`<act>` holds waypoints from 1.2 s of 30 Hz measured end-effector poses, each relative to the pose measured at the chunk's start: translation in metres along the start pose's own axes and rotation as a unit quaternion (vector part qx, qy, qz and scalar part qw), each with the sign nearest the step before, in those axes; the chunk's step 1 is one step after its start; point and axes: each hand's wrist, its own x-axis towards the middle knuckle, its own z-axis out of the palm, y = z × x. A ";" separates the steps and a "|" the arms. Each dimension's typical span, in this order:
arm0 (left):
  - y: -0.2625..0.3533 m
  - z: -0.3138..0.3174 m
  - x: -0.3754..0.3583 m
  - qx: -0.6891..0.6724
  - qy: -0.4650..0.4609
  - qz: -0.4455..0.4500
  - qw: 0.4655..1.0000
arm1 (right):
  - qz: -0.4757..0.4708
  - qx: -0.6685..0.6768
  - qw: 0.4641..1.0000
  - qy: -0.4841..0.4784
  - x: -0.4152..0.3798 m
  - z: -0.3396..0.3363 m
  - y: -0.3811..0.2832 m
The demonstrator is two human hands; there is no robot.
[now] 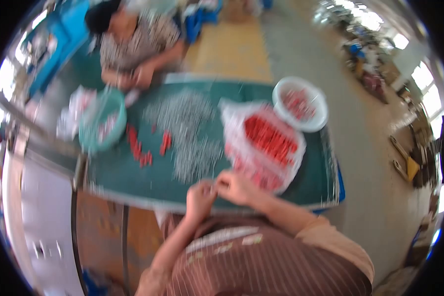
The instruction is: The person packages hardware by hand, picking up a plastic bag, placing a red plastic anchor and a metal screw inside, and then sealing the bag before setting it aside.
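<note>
My left hand (201, 198) and my right hand (236, 187) meet at the near edge of the green table (118, 182). Fingers of both are closed in a pinch, fingertips almost touching; what they hold is too small and blurred to name. Just beyond them lies a spread of thin, silvery, pin-like pieces (187, 133). Right of these, close to my right hand, a white plastic bag (234, 128) lies open, full of small red pieces (269, 140). More small red pieces (139, 148) are scattered on the left.
A white bowl (323, 111) with red and pale pieces stands at the far right corner. At the left stands a green basket (86, 135) beside a whitish plastic bag (69, 118). Another person (138, 47) sits across the table, hands together at its far edge.
</note>
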 end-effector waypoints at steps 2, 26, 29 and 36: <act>0.011 -0.004 -0.001 0.015 -0.020 -0.028 0.999 | 0.033 0.019 0.999 0.001 0.003 0.007 0.009; 0.007 0.005 0.003 -0.282 -0.069 -0.185 0.939 | 0.015 0.125 0.992 0.014 -0.009 -0.008 0.012; -0.003 0.009 0.002 -0.223 -0.060 -0.134 0.964 | 0.026 0.126 0.992 0.001 -0.009 -0.005 0.009; 0.002 0.010 -0.001 -0.207 -0.076 -0.140 0.965 | 0.019 0.091 0.996 0.009 -0.007 -0.005 0.016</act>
